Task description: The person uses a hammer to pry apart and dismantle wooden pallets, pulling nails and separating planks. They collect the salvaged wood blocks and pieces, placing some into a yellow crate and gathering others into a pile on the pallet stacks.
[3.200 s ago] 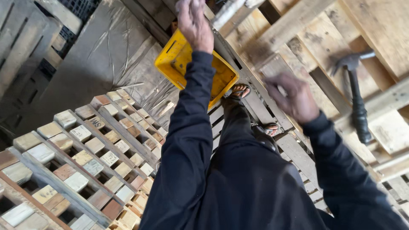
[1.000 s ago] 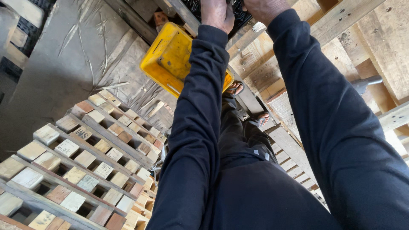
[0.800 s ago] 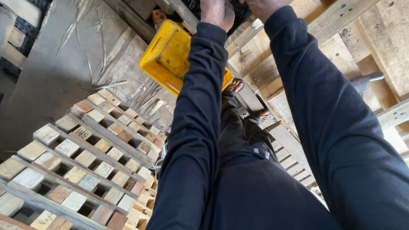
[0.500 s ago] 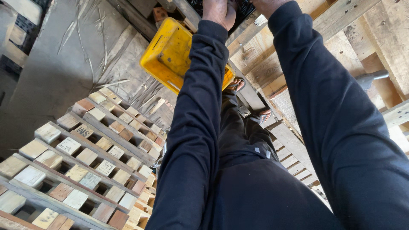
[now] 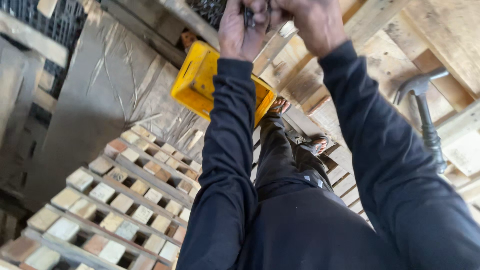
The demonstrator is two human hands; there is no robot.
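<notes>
In the head view both dark-sleeved arms stretch forward, hands meeting at the top edge. The left hand (image 5: 242,30) and right hand (image 5: 305,20) are curled together, pinching a small dark object (image 5: 248,16) between them; what it is cannot be told. Below the left forearm sits a yellow plastic crate (image 5: 197,87), its contents hidden. A claw hammer (image 5: 425,117) rests on the wooden pallet (image 5: 450,35), well apart.

Yellow plastic crate (image 5: 197,87) on plastic-sheeted ground beside stacked pallets showing block ends (image 5: 115,197), claw hammer (image 5: 425,122) lying on pale wooden pallet boards (image 5: 450,40), sandalled feet (image 5: 300,125) between them.
</notes>
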